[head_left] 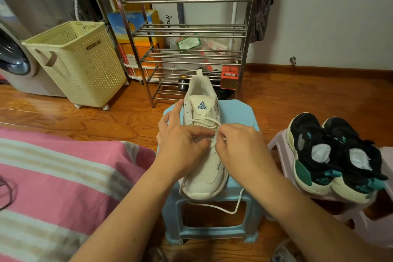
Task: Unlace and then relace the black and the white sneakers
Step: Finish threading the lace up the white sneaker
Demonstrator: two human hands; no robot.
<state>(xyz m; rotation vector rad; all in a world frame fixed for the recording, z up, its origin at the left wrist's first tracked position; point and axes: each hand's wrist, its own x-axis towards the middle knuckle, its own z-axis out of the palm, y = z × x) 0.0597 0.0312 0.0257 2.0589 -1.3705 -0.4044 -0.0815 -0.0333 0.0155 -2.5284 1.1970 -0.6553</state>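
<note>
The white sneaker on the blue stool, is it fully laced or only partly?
Partly laced. The white sneaker shows one lace crossing near its tongue, and a loose lace hangs over the blue stool.

Hidden laces, cropped edges

Both hands cover the white sneaker's (202, 164) middle eyelets, so the lace (214, 205) path there is unreadable; the washing machine (14, 59) and striped bed (53, 176) run off the left edge.

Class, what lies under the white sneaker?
A light blue plastic stool supports the white sneaker; a loose lace end dangles below the seat edge. The seat directly beneath the sole is covered.
</note>
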